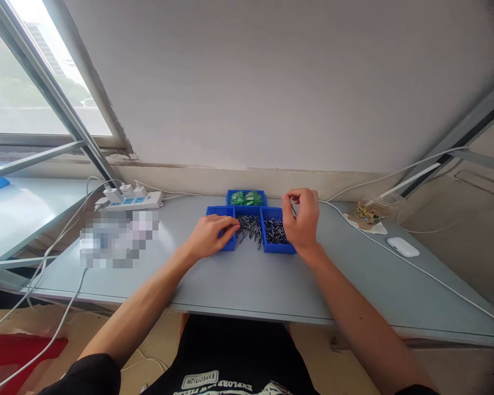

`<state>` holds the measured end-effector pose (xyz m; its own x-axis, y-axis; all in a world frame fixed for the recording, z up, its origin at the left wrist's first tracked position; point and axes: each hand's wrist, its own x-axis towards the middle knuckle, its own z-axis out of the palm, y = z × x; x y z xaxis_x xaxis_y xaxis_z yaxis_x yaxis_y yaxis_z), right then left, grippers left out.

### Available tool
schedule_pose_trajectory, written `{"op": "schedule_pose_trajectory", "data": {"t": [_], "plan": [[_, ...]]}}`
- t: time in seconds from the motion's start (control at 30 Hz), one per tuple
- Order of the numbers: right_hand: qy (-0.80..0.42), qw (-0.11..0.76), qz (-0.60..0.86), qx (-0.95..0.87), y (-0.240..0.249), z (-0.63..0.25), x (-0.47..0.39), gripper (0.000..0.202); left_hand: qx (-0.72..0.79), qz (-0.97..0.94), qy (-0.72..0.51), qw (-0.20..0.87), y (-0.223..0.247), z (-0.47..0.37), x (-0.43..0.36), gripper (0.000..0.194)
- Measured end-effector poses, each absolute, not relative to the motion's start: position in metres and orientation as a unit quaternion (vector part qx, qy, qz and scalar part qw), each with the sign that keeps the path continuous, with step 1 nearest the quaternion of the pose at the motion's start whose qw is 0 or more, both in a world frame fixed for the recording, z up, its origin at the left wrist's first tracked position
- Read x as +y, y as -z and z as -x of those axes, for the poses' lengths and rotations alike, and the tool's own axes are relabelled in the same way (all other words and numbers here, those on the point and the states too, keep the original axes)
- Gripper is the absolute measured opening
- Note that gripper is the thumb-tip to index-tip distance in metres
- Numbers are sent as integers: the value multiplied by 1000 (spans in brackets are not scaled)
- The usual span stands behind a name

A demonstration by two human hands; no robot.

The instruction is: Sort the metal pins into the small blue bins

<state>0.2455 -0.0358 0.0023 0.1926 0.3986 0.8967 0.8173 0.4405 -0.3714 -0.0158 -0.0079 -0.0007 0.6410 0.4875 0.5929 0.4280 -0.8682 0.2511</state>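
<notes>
My left hand (212,235) is over the left blue bin (229,246), its thumb and fingertips pinched together; whatever they hold is too small to make out. Above the right blue bin (280,248) my right hand (303,218) is raised, with a small dark metal pin (293,209) between thumb and fingers. Many dark pins fill the right bin. Between the two bins lies a loose pile of similar pins (250,227). The inside of the left bin is mostly hidden by my left hand. Green packets (247,198) sit in the rear blue bin (264,201).
A white power strip (148,201) with plugs stands at the back left, near a blurred patch. On the right are a white case (403,247), a plastic container (389,204) on paper, and a white cable (379,246) running across the grey table (247,285).
</notes>
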Motion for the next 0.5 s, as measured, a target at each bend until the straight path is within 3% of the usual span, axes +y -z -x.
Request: {"op": "schedule_pose_trajectory", "data": {"t": [0.37,0.5], "plan": [[99,497,498,-704,4,-231,-39,19,263,-904,-333,51,1,16,-8,26],[82,359,473,-801,10,-227,-39,18,264,-904,-332,55,1,16,-9,27]]}}
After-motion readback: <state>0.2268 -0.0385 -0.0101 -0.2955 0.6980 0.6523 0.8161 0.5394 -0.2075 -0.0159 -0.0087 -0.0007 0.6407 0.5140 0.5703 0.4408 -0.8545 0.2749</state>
